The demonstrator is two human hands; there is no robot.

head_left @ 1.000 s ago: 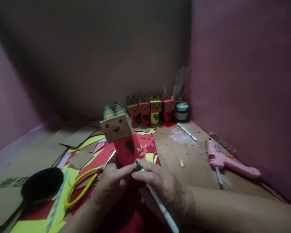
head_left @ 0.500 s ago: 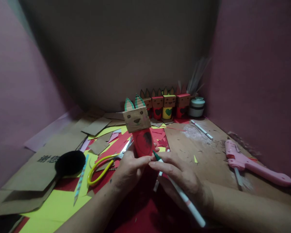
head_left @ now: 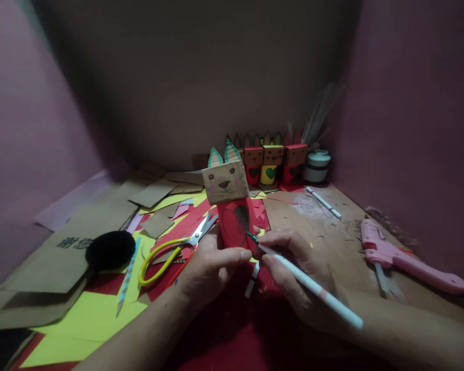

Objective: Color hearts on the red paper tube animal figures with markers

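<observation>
Gripped cardboard-headed animal figure (head_left: 229,191) in left hand (head_left: 211,267), green-tipped marker (head_left: 307,282) in right hand (head_left: 306,257), risking stray ink beyond heart (head_left: 240,220) above left thumb (head_left: 237,254) through slipping.

Dim, muted light leaves the back wall (head_left: 201,67) sunk in grey gloom, darkest toward its upper corners. The pale pen (head_left: 313,286) and yellow paper (head_left: 96,314) stand out brightest. Deep shadow pools on the red paper (head_left: 224,324) below the fingers (head_left: 232,256). The clear sticks (head_left: 317,118) look smeary, and wide-angle distortion stretches the forearms (head_left: 139,324) toward the lower corners.
</observation>
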